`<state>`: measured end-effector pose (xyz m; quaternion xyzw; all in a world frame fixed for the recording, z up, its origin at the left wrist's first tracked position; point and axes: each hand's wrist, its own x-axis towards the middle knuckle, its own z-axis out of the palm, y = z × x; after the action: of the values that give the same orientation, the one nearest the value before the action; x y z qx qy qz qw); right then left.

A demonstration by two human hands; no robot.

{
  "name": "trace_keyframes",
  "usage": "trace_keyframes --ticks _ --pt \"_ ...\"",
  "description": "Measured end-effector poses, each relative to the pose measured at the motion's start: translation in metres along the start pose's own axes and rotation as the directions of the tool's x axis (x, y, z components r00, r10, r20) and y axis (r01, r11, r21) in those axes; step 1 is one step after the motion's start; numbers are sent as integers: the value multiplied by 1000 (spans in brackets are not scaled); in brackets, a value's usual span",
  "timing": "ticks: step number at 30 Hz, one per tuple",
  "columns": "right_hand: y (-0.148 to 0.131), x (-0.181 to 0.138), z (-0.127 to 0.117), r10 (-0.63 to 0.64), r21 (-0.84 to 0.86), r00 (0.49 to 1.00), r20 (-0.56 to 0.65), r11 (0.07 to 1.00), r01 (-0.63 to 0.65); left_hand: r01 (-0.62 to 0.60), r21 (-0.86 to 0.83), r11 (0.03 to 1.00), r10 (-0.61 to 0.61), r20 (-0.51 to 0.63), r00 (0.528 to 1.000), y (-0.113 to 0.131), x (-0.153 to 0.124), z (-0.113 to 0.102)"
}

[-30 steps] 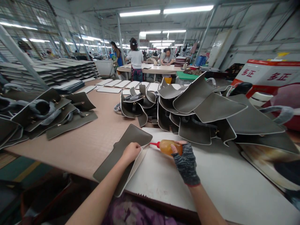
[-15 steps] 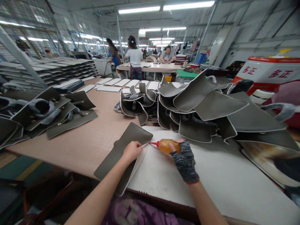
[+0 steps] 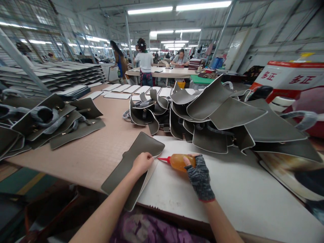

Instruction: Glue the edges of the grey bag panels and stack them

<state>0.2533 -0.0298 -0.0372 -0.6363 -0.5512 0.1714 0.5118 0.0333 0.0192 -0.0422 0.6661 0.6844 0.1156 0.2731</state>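
Bottle [image 3: 179, 162]: see-through, with amber liquid inside, held on its side over the near part of the white board [image 3: 227, 189].
Nozzle [image 3: 164, 159]: red, pointing left toward the edge of the leather piece [image 3: 136, 148]; whether its tip touches, I cannot tell.
Right hand [image 3: 199, 173]: wrapped round the bottle, thumb on the near side, in a dark grey glove [image 3: 201, 179] with bare fingertips and a red cuff.
Left hand [image 3: 143, 163]: bare, closed on the pale edge of the leather piece, thumb and finger pinched just left of the nozzle.
Work piece: the leather piece is grey-brown, lying aslant, partly on the counter [image 3: 111, 145] and partly on the white board, its pale inner side showing beside the forearm.
Right-hand heap: bag parts [image 3: 215, 111] of the same colour with pale edges, piled loosely beyond the board.
Left-hand heap: more bag bodies [image 3: 68, 130], with wrapped handles [image 3: 43, 114] among them.
Far end: white panels [image 3: 131, 89] laid out in rows, and tall stacks [image 3: 50, 76] at the left.
Background: a person in a white top [image 3: 143, 60] standing near another work table [image 3: 172, 72].
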Motion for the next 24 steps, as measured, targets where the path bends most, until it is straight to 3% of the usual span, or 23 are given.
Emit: trace_keyframes --ticks 24 --pt "-18 -52 -16 133 79 968 215 985 -153 -88 14 996 89 -103 991 -6 -11 11"
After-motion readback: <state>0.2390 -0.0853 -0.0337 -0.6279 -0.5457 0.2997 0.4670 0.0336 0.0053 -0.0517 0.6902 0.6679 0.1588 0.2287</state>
